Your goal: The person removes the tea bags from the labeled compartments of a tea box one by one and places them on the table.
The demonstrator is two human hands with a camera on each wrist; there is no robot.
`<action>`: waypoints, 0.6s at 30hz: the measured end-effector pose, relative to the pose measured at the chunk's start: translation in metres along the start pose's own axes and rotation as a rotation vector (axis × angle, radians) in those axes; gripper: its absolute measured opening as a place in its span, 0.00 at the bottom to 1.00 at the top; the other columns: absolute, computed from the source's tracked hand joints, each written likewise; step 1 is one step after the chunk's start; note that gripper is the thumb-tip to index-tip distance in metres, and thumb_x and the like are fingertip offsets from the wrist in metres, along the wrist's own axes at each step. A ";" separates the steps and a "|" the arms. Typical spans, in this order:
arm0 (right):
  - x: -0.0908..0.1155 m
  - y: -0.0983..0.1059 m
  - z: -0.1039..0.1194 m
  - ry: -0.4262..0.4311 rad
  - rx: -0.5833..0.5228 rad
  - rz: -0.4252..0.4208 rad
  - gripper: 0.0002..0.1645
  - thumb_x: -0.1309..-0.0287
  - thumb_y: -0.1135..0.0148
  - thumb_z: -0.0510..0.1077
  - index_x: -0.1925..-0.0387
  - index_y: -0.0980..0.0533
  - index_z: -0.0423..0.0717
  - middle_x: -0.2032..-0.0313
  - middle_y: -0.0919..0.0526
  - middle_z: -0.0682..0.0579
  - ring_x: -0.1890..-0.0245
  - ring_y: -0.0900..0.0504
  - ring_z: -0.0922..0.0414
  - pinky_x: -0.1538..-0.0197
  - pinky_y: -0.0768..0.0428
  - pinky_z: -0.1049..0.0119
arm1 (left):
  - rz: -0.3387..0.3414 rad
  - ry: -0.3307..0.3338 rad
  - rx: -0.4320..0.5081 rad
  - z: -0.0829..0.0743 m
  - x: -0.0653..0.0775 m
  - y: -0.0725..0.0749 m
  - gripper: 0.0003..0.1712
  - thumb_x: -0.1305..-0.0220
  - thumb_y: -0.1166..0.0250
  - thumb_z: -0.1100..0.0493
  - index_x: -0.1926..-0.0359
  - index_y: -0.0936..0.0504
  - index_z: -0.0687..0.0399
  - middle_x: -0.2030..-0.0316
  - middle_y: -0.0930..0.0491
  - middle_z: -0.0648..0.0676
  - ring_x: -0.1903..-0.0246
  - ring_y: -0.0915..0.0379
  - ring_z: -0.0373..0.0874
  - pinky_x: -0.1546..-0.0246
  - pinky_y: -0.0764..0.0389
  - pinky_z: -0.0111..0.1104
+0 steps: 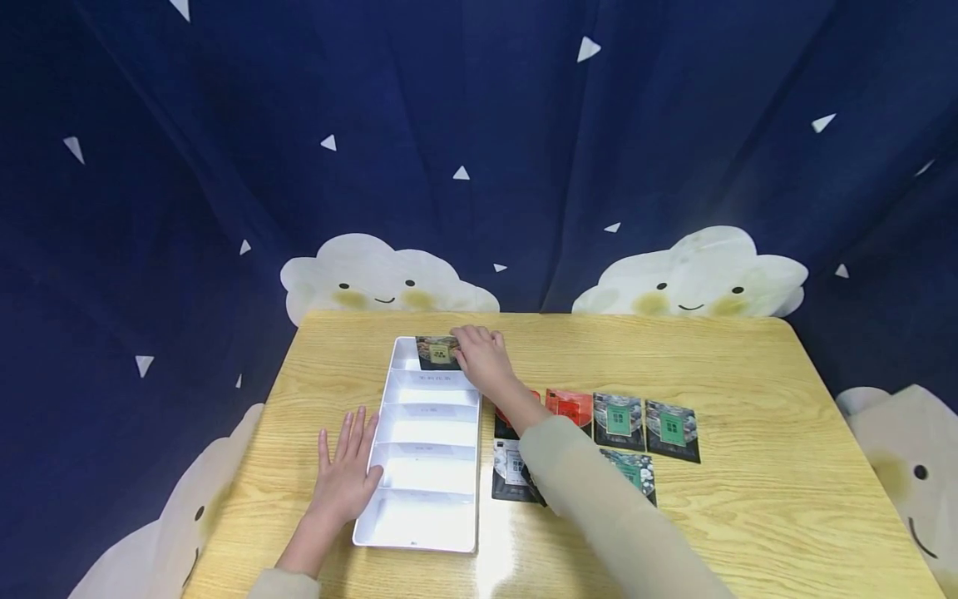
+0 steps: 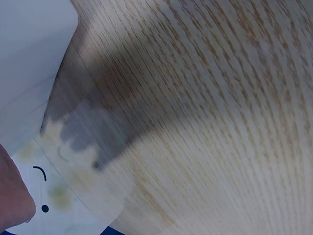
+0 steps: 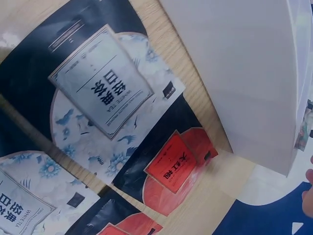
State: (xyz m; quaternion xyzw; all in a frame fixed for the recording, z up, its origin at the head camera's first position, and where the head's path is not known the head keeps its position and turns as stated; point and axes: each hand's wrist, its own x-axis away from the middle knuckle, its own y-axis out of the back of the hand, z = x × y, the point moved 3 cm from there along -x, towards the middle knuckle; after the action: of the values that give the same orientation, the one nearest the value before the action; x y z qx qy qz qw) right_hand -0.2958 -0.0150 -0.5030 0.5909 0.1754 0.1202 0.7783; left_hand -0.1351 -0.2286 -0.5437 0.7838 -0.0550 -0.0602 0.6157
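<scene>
A white divided tray (image 1: 419, 520) stands lengthwise on the table. At its far compartment my right hand (image 1: 485, 359) pinches the right edge of a dark tea packet (image 1: 436, 354) with a gold-green label. The right wrist view catches only a strip of this packet (image 3: 304, 132) past the tray wall, beside the fingertips (image 3: 308, 198). My left hand (image 1: 346, 470) lies with fingers spread along the tray's left side, thumb at the rim. Part of that hand (image 2: 14, 198) shows at the left wrist view's edge, below the tray's outer wall (image 2: 29, 63).
Right of the tray lie several tea packets: red Da Hong Pao (image 1: 569, 405), white tea (image 1: 509, 470) and green-labelled ones (image 1: 619, 420), (image 1: 672, 428). My right forearm (image 1: 591, 491) crosses above some. A dark blue curtain (image 1: 524, 166) hangs behind the wooden table (image 1: 771, 466).
</scene>
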 end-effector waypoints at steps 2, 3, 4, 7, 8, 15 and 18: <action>-0.002 -0.002 0.001 -0.012 0.002 0.031 0.24 0.37 0.49 0.49 0.39 0.36 0.54 0.42 0.30 0.55 0.41 0.35 0.54 0.41 0.40 0.52 | -0.015 -0.007 0.004 0.000 0.000 0.000 0.41 0.43 0.49 0.53 0.30 0.52 0.58 0.30 0.58 0.63 0.31 0.68 0.58 0.37 0.78 0.55; -0.003 -0.003 0.002 -0.016 0.008 0.049 0.25 0.37 0.49 0.49 0.39 0.36 0.54 0.42 0.31 0.55 0.40 0.36 0.54 0.40 0.40 0.52 | -0.021 -0.009 0.000 0.000 0.000 -0.001 0.41 0.43 0.49 0.53 0.30 0.52 0.57 0.30 0.58 0.63 0.31 0.67 0.58 0.37 0.76 0.55; -0.004 -0.004 0.002 -0.020 0.012 0.067 0.25 0.36 0.50 0.50 0.38 0.37 0.54 0.41 0.32 0.55 0.40 0.36 0.54 0.40 0.40 0.53 | -0.021 -0.008 -0.003 0.000 0.000 -0.001 0.41 0.43 0.49 0.53 0.30 0.52 0.57 0.30 0.58 0.63 0.31 0.68 0.57 0.37 0.75 0.56; -0.007 -0.007 0.005 -0.021 0.020 0.107 0.26 0.36 0.51 0.49 0.37 0.38 0.54 0.39 0.34 0.55 0.38 0.38 0.54 0.39 0.41 0.53 | 0.006 0.003 -0.016 0.001 0.001 -0.001 0.41 0.42 0.50 0.52 0.30 0.54 0.56 0.30 0.60 0.62 0.31 0.73 0.55 0.37 0.75 0.56; -0.008 -0.008 0.006 -0.020 0.021 0.117 0.26 0.36 0.51 0.49 0.36 0.39 0.54 0.39 0.34 0.55 0.38 0.39 0.54 0.39 0.41 0.53 | 0.012 0.008 -0.019 0.002 0.000 -0.001 0.41 0.41 0.50 0.51 0.30 0.53 0.56 0.30 0.60 0.62 0.31 0.74 0.54 0.37 0.75 0.56; -0.012 -0.010 0.012 -0.037 0.064 0.167 0.28 0.35 0.52 0.48 0.35 0.41 0.53 0.38 0.35 0.56 0.38 0.39 0.55 0.38 0.42 0.53 | 0.065 0.027 -0.020 0.002 0.000 -0.001 0.41 0.40 0.50 0.51 0.29 0.55 0.56 0.29 0.63 0.61 0.31 0.74 0.54 0.38 0.82 0.51; -0.013 -0.012 0.014 -0.048 0.083 0.171 0.27 0.35 0.53 0.48 0.35 0.40 0.54 0.39 0.34 0.57 0.39 0.38 0.56 0.39 0.42 0.54 | 0.068 0.026 -0.012 0.002 0.000 -0.001 0.41 0.40 0.51 0.51 0.29 0.55 0.56 0.29 0.63 0.61 0.31 0.76 0.53 0.38 0.84 0.50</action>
State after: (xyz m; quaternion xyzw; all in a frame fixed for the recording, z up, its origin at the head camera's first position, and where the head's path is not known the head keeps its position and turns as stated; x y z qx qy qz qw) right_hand -0.3024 -0.0356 -0.5090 0.6382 0.1103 0.1647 0.7439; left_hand -0.1357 -0.2302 -0.5447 0.7784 -0.0731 -0.0293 0.6228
